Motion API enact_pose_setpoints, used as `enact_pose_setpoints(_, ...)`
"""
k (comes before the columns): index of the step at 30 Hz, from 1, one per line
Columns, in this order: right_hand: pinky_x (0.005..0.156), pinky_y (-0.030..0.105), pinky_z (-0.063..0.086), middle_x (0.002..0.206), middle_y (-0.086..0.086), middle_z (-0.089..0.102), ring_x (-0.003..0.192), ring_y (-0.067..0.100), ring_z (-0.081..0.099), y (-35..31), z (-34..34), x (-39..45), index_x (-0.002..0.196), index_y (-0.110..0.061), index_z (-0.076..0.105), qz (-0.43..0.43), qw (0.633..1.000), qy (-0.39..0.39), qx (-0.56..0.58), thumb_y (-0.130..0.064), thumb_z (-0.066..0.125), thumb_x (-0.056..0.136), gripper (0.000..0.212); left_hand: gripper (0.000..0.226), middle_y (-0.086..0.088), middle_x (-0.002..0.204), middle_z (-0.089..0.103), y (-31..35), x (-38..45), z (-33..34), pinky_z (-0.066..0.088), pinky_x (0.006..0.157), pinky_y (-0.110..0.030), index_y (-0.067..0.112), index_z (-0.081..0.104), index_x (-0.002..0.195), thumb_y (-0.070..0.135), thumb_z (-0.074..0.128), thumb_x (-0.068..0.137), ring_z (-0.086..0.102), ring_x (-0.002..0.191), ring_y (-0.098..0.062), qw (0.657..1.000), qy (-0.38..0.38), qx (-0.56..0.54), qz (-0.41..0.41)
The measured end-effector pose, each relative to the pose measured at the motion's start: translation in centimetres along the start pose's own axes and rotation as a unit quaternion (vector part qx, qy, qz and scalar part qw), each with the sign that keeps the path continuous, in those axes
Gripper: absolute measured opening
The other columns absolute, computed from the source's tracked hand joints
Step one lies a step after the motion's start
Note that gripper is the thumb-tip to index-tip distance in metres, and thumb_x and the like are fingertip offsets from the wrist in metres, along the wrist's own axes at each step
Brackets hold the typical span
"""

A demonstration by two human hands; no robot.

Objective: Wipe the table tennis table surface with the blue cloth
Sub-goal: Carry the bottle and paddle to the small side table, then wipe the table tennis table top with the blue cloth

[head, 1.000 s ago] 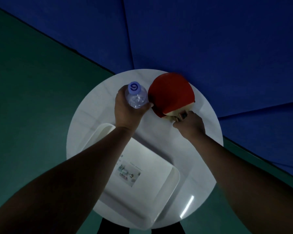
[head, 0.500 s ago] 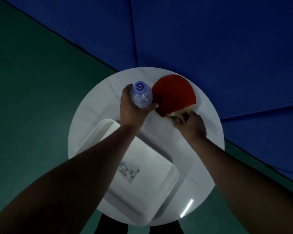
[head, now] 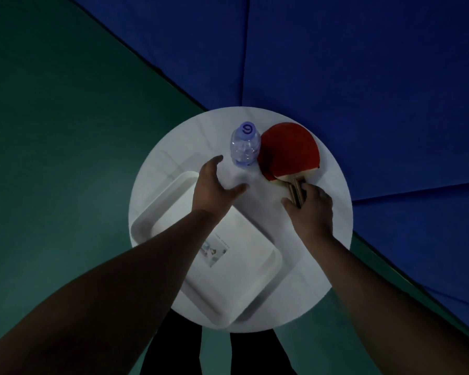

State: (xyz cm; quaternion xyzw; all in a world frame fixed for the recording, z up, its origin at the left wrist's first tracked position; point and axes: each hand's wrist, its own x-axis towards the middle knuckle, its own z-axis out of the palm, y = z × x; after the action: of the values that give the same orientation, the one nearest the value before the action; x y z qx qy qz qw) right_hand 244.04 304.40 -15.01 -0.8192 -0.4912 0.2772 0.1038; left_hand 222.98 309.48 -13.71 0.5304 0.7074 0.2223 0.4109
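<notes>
Although the task calls for wiping, nothing in this view suggests that wiping has begun: no blue cloth shows in either hand or anywhere on the round white bench point(head: 322, 280), so I cannot tell where the cloth is. The broad blue surface point(head: 363, 77) beyond the bench, from about ten o'clock round to three, may be the table tennis table, but the dim light leaves that unsure.

Nearest the viewer, at about six o'clock on the bench, lies a white rectangular tray point(head: 228, 288) with a small printed label at its middle; both forearms reach over it. Farther out, the left hand point(head: 214, 190) hovers above the tray's far corner, fingers and thumb spread in a loose curve and holding nothing, apart from the clear plastic bottle point(head: 244, 147), which stands upright just beyond it at about twelve o'clock. At about two o'clock the right hand point(head: 312, 209) has its fingers curled round the wooden handle of the red paddle point(head: 290, 150), whose blade seems to lie flat on the bench, its edge close against the bottle; whether they touch is not clear.

By my reading, this is a clearing-away stage: the bottle is set down and free, and the paddle is down but not yet released. What remains seems to be nearly everything the task names: letting go of the paddle, finding and taking up the cloth, and passing it over the table surface.
</notes>
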Motion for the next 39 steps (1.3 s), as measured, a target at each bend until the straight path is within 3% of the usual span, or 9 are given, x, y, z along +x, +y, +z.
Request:
enact_pose_setpoints(3,0.109,0.045,0.039,0.148,0.011,0.046,0.137,0.029,0.037,-1.2,-0.5,-2.7,0.141,-0.013,0.05,-0.051,0.998,-0.034,0.024,-0.043,0.07,0.088,0.064,0.077,0.002,0.147,0.048,-1.0,-3.2,-2.0,0.027,0.094,-0.004,0.02,0.046,0.144,0.038,0.082,0.079,0.045,0.129,-0.007,1.0,0.015,0.002,-0.006)
enact_pose_setpoints(10,0.117,0.043,0.03,0.15,0.006,0.047,0.143,0.026,0.034,-6.5,-0.9,-10.5,0.139,-0.014,0.054,-0.182,0.973,-0.137,-0.048,-0.05,0.06,0.093,0.059,0.059,0.0,0.143,0.053,-5.3,-13.9,-9.2,0.035,0.105,-0.024,0.017,0.054,0.137,0.042,0.073,0.088,0.048,0.133,-0.018,0.996,0.075,-0.017,-0.041)
enact_pose_setpoints(14,0.118,0.04,0.028,0.15,0.004,0.046,0.143,0.022,0.034,-11.0,0.4,-16.6,0.139,-0.016,0.054,-0.266,0.944,-0.187,-0.056,-0.046,0.062,0.092,0.055,0.075,-0.004,0.139,0.058,-9.4,-21.8,-14.0,0.033,0.104,-0.023,0.014,0.058,0.133,0.065,0.057,0.078,0.052,0.129,-0.022,0.984,0.142,-0.054,-0.096)
enact_pose_setpoints(17,0.118,0.037,0.028,0.153,-0.001,0.041,0.143,0.016,0.033,-14.1,2.2,-22.7,0.142,-0.02,0.049,-0.34,0.903,-0.249,-0.078,-0.047,0.059,0.094,0.056,0.082,-0.006,0.136,0.059,-13.1,-29.4,-17.2,0.027,0.101,-0.014,0.011,0.059,0.132,0.068,0.049,0.074,0.052,0.127,-0.021,0.964,0.218,-0.083,-0.13)
enact_pose_setpoints(23,0.119,0.031,0.021,0.158,-0.002,0.035,0.146,0.014,0.026,-17.4,8.1,-39.2,0.15,-0.021,0.04,-0.486,0.786,-0.335,-0.183,-0.055,0.052,0.095,0.065,0.077,0.007,0.131,0.056,-21.4,-49.0,-20.6,0.03,0.104,-0.015,0.016,0.059,0.134,0.066,0.053,0.076,0.047,0.122,-0.003,0.883,0.388,-0.168,-0.204)
enact_pose_setpoints(29,0.118,0.028,0.018,0.158,0.001,0.035,0.148,0.016,0.024,-16.6,14.3,-60.1,0.15,-0.017,0.039,-0.588,0.648,-0.412,-0.253,-0.055,0.052,0.095,0.068,0.054,0.007,0.134,0.058,-29.5,-69.1,-21.9,0.042,0.103,-0.027,0.02,0.057,0.135,0.041,0.071,0.088,0.053,0.124,-0.008,0.783,0.504,-0.229,-0.282)
enact_pose_setpoints(34,0.113,0.018,0.017,0.153,0.002,0.043,0.143,0.014,0.034,-16.8,17.9,-76.3,0.146,-0.015,0.045,-0.669,0.537,-0.445,-0.259,-0.076,0.04,0.086,0.086,0.052,0.011,0.133,0.059,-34.0,-84.2,-22.6,0.042,0.106,-0.028,0.022,0.056,0.135,0.039,0.071,0.089,0.054,0.122,-0.005,0.694,0.592,-0.253,-0.323)
enact_pose_setpoints(37,0.111,0.016,0.017,0.153,0.003,0.042,0.142,0.014,0.034,-16.7,20.2,-84.6,0.147,-0.015,0.045,-0.693,0.479,-0.468,-0.268,-0.054,0.056,0.093,0.067,0.056,0.013,0.132,0.059,-35.8,-91.7,-22.5,0.039,0.105,-0.021,0.024,0.057,0.134,0.05,0.067,0.085,0.054,0.121,-0.002,0.637,0.63,-0.272,-0.352)
enact_pose_setpoints(39,0.111,0.015,0.017,0.153,0.001,0.042,0.142,0.012,0.034,-16.6,21.8,-89.9,0.147,-0.016,0.045,-0.7,0.446,-0.488,-0.271,-0.051,0.057,0.092,0.066,0.063,0.014,0.13,0.06,-37.2,-96.2,-22.6,0.038,0.105,-0.019,0.026,0.058,0.131,0.059,0.061,0.078,0.054,0.12,0.001,0.594,0.656,-0.282,-0.37)
